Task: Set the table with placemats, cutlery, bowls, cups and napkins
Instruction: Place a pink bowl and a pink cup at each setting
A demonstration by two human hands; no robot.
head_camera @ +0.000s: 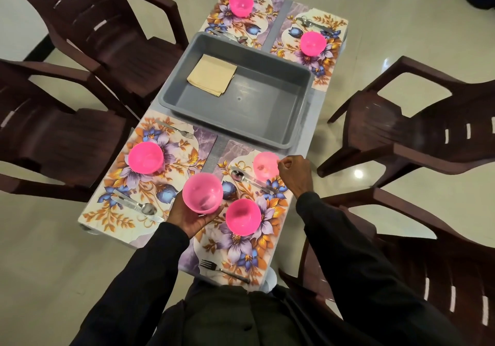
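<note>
Though under placemats [120,211], table [305,120] amid chairs [428,136]

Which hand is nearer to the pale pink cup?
Right. The right hand pinches the pale pink cup at its right rim; the left hand grips a darker pink cup, apart, to its left and nearer the person.

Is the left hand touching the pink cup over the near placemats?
Touching. The head view shows the left hand cradling the pink cup from below, fingers and thumb curled round its base.
</note>
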